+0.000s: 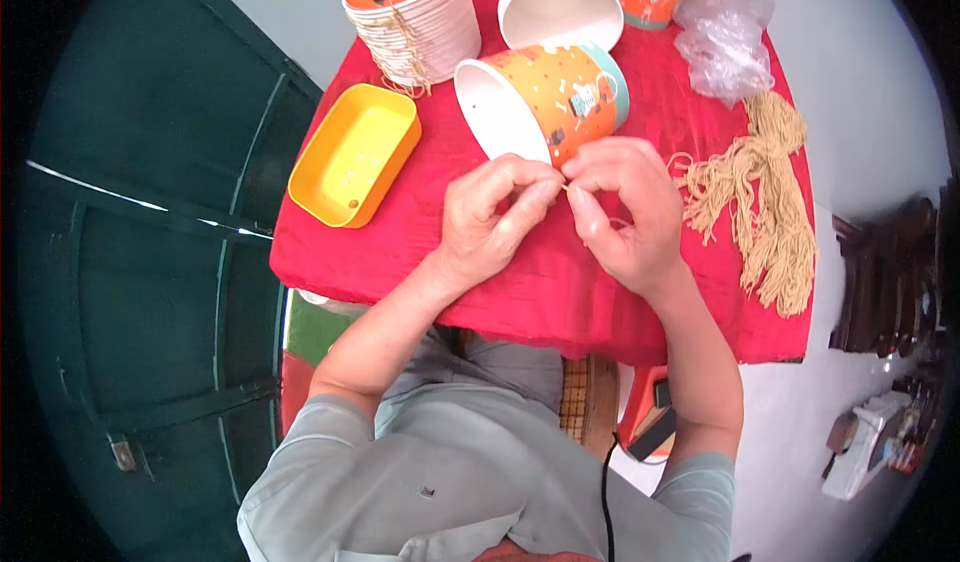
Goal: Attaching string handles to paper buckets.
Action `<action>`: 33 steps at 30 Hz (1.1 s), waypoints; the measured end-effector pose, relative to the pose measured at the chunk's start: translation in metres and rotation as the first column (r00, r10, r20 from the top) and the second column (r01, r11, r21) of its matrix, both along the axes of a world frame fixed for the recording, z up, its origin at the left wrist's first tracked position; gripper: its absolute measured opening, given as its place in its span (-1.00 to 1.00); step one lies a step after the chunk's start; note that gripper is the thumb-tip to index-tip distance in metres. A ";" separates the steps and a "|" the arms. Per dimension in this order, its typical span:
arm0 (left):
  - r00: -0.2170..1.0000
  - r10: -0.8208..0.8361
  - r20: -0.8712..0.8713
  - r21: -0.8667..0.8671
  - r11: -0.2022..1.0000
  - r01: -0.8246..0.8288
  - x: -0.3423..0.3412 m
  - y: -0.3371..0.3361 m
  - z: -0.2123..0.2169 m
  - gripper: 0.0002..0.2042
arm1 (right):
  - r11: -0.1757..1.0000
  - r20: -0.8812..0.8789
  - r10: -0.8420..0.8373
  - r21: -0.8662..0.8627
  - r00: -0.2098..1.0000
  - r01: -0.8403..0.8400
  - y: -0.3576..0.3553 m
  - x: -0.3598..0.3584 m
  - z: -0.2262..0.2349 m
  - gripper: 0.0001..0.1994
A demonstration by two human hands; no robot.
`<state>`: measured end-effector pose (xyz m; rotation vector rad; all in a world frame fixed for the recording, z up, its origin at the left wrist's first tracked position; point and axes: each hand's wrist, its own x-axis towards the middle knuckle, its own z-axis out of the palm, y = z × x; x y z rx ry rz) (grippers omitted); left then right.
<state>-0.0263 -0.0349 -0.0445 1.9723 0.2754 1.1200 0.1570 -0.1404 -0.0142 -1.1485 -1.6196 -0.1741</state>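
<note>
Bucket (555,97), orange-printed, one: laid on its side at 12 o'clock from a thin cord (566,188). Cord: pinched in the closed fingers of left hand (490,222) and right hand (630,212). Progress, as judged: partial; further cords (405,47) are draped on the bucket stack (450,42) at 11 o'clock, a loose hank (770,212) remains at 3. Counter (400,267): covered in red cloth (560,302); yellow tray (352,147) placed at 10. Dark green door (150,292): set at 9.

A dark green door (150,302) stands at left, a pale wall (855,82) at right.
</note>
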 end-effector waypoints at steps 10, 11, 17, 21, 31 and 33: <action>0.997 -0.069 -0.028 -0.236 0.970 0.060 -0.004 -0.005 -0.002 -0.90 | 0.973 -0.201 0.050 -0.210 0.978 -0.093 -0.011 -0.009 0.003 -0.77; 0.996 -0.083 -0.017 -0.265 0.961 0.076 -0.004 -0.007 0.000 -0.90 | 0.966 -0.236 0.042 -0.240 0.971 -0.100 -0.014 -0.008 0.003 -0.78; 0.987 -0.157 0.033 -0.308 0.938 0.160 -0.005 -0.003 -0.002 -0.89 | 0.985 -0.146 0.016 -0.166 0.989 -0.040 -0.010 -0.007 0.001 -0.82; 0.975 -0.221 0.026 -0.424 0.881 0.211 -0.004 -0.001 0.000 -0.87 | 0.978 -0.167 0.001 -0.208 0.986 -0.036 -0.010 -0.006 0.002 -0.86; 0.953 -0.291 0.079 -0.573 0.769 0.282 -0.004 0.001 0.004 -0.86 | 0.912 -0.316 0.000 -0.388 0.949 -0.129 -0.013 -0.001 -0.003 -0.90; 0.957 -0.284 0.057 -0.532 0.802 0.270 -0.004 0.001 0.003 -0.87 | 0.914 -0.301 0.010 -0.383 0.954 -0.131 -0.012 -0.001 -0.004 -0.90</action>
